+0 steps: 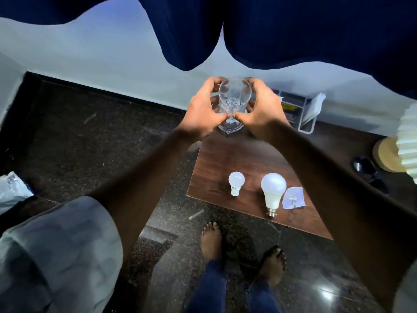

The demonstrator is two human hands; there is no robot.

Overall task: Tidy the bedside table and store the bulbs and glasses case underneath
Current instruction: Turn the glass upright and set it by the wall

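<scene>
A clear glass tumbler (pixel 232 102) is being cupped by both hands, left (pixel 203 114) and right (pixel 261 111), fingers curled around it at the desk's (pixel 225 159) far edge. Nearer the person than the tumbler, the small bulb (pixel 236 182) and large bulb (pixel 273 192) are lying, caps pointing toward the person; the right hand is judged closer.

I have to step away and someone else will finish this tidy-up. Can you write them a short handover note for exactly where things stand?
Left hand and right hand: both wrapped around a clear glass tumbler at the far left corner of the bedside table; whether it is lifted or resting, I cannot tell.
Small bulb and large bulb lie on the tabletop near the front edge, with a small clear packet beside the large bulb.
Sunglasses sit to the right by the lamp base. No glasses case is visible.
Done: nothing stored yet.
Left: place the tumbler, then store the bulbs and case underneath.
</scene>
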